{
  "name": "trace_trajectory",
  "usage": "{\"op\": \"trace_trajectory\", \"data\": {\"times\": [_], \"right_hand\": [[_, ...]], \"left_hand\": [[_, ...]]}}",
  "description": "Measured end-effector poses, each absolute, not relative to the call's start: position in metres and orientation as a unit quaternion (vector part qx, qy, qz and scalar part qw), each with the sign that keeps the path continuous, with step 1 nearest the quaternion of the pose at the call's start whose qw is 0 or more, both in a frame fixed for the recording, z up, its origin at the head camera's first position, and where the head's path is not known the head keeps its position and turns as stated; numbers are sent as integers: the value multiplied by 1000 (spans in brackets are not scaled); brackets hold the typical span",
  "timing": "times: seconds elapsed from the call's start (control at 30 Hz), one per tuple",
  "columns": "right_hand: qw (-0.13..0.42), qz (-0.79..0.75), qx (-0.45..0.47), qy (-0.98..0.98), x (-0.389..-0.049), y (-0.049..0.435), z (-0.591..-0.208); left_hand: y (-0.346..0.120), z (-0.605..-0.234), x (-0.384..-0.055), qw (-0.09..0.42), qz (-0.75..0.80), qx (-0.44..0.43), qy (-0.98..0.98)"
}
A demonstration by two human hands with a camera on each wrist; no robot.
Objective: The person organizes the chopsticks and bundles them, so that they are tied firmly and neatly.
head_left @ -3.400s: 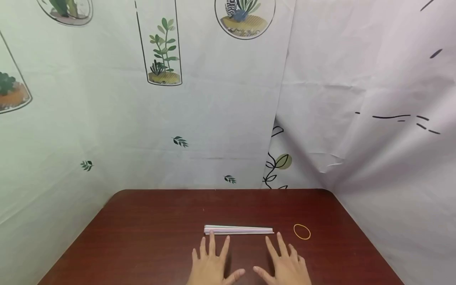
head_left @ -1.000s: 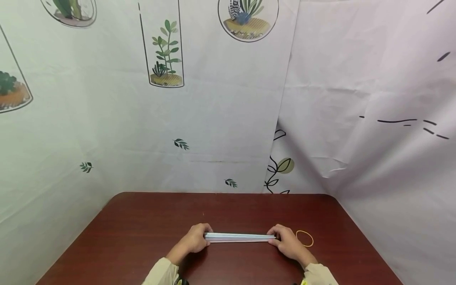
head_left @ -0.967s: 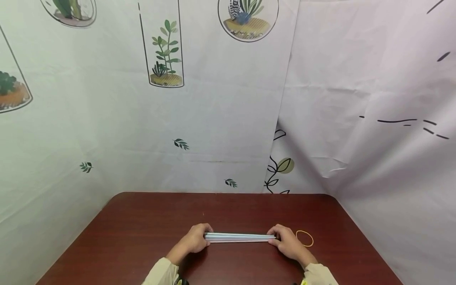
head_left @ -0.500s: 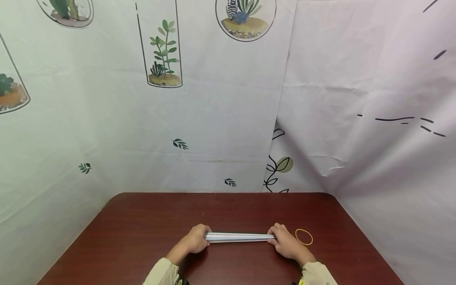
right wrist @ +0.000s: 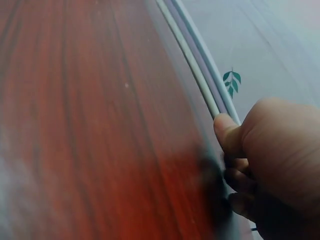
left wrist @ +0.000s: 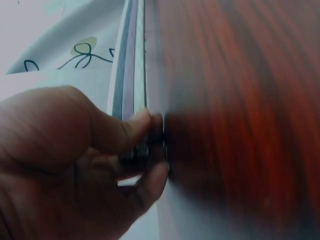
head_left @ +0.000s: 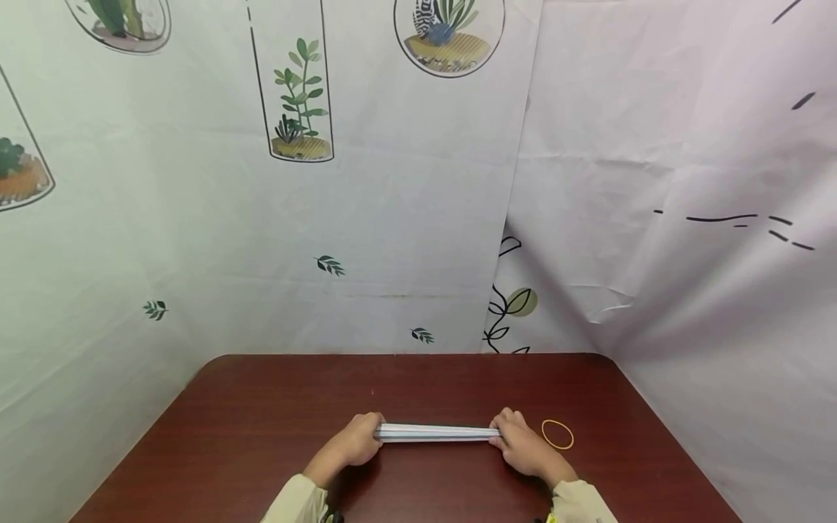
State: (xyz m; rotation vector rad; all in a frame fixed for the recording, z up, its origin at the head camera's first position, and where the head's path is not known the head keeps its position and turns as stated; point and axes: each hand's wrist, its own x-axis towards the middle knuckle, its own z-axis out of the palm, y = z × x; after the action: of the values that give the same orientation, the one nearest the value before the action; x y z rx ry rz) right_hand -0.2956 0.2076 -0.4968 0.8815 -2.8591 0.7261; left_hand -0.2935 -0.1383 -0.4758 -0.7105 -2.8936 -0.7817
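A bundle of long, thin pastel sticks (head_left: 437,434) stretches from side to side just over the table, one end in each hand. My left hand (head_left: 356,439) grips the left end; in the left wrist view the thumb lies along white, lilac and pale green sticks (left wrist: 131,65), fingers curled beneath. My right hand (head_left: 523,444) holds the right end, its thumb pressed on the sticks (right wrist: 202,65) in the right wrist view. Both tips of the bundle are hidden inside the hands. A yellow rubber band (head_left: 544,428) lies on the table just right of my right hand.
The dark red-brown wooden table (head_left: 275,399) has rounded far corners. White cloth (head_left: 405,218) printed with plants and leaves hangs behind it and along both sides.
Both hands were spread flat in front of the sticks; they have since moved outward and taken hold of the two ends. Lately the right fingers have curled in further. The rubber band stays put.
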Motion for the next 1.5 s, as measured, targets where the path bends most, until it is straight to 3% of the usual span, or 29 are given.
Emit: {"op": "trace_trajectory", "data": {"times": [0.3, 0.9, 1.5], "right_hand": [[-6, 317, 298, -900, -298, 215, -489], [-73, 443, 309, -838, -301, 220, -478], [-69, 514, 282, -807, -300, 218, -468]], "left_hand": [[-147, -476, -297, -14, -299, -297, -907], [-147, -472, -301, -73, -406, -299, -861], [-136, -455, -295, -42, -438, -300, -847]]}}
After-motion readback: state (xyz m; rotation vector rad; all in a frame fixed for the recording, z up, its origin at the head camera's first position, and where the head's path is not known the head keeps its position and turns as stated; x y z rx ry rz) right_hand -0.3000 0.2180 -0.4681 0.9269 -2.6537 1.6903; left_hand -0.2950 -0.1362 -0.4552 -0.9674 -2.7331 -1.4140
